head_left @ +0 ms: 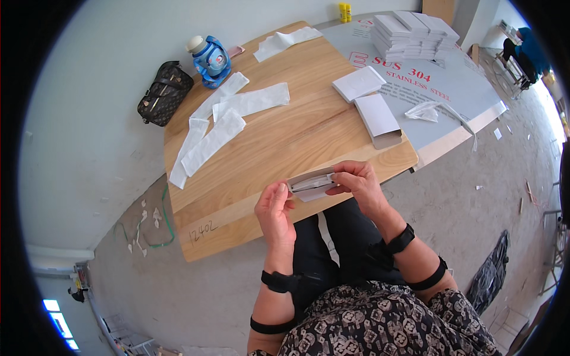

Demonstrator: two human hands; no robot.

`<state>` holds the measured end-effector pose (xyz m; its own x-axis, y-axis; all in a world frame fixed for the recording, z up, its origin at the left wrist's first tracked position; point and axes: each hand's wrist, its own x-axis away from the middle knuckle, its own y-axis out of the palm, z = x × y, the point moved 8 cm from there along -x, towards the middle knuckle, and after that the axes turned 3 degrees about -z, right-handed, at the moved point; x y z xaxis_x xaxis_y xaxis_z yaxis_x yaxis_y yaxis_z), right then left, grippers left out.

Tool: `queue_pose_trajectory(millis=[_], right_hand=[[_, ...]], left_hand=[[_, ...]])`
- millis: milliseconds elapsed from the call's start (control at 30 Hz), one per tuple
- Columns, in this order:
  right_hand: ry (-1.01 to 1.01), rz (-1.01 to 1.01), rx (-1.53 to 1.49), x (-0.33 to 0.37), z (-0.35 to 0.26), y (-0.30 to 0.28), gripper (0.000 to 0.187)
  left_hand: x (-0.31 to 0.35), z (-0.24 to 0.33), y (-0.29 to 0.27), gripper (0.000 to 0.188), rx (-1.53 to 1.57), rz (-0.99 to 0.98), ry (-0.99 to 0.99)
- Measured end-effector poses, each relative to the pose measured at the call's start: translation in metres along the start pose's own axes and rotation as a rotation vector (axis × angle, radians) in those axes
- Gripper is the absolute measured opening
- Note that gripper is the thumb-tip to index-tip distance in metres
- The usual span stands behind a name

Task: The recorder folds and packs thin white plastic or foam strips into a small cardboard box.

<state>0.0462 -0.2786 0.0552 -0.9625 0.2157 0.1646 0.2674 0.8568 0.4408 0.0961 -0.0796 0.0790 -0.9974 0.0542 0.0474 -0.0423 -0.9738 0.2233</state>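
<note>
Over the near edge of the wooden table, both my hands hold a small white cardboard box (313,196) with its long side open and its grey inner face showing. Inside lies a narrow item in whitish wrapping (312,183); its kind cannot be made out. My left hand (275,212) is closed on the box's left end, thumb up along the edge. At the right end, the fingers of my right hand (363,187) pinch the box's rim, close to the wrapped item. Farther right on the table lie two more white boxes, one (377,118) with an open grey end and another (358,83) behind it.
White paper strips (214,139) lie on the wooden table (285,148). Behind them are a blue bottle (212,59) and a brown handbag (166,95). White boxes (409,35) are stacked on a grey sheet-covered table (463,83). A seated person (523,56) is far right.
</note>
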Motion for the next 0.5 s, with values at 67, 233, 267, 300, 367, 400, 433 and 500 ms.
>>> queue_pose_trajectory(millis=[67, 233, 267, 300, 367, 400, 433, 500], right_hand=[[0.019, 0.014, 0.007, -0.001, 0.0, 0.0, 0.018], [0.002, 0.043, 0.021, -0.003, -0.003, -0.004, 0.016], [0.002, 0.042, 0.021, -0.003, -0.003, -0.004, 0.016], [0.004, 0.042, 0.015, -0.003, -0.002, -0.004, 0.016], [0.006, 0.042, 0.009, -0.003, -0.003, -0.004, 0.016], [0.011, 0.043, 0.007, -0.003, -0.003, -0.003, 0.015], [0.015, 0.043, 0.005, -0.003, -0.003, -0.003, 0.014], [0.03, 0.039, -0.028, -0.003, 0.0, -0.006, 0.014]], left_hand=[[-0.004, -0.015, 0.008, 0.015, 0.132, -0.109, -0.199], [-0.015, -0.008, 0.015, 0.019, 0.107, -0.308, -0.192], [-0.015, -0.007, 0.02, 0.02, 0.135, -0.388, -0.202], [-0.016, -0.008, 0.019, 0.02, 0.136, -0.388, -0.202], [-0.018, -0.016, 0.018, 0.023, 0.213, -0.418, -0.262], [-0.018, -0.017, 0.017, 0.023, 0.213, -0.417, -0.263], [-0.018, -0.018, 0.018, 0.024, 0.209, -0.437, -0.269], [-0.018, -0.02, 0.018, 0.025, 0.206, -0.459, -0.275]])
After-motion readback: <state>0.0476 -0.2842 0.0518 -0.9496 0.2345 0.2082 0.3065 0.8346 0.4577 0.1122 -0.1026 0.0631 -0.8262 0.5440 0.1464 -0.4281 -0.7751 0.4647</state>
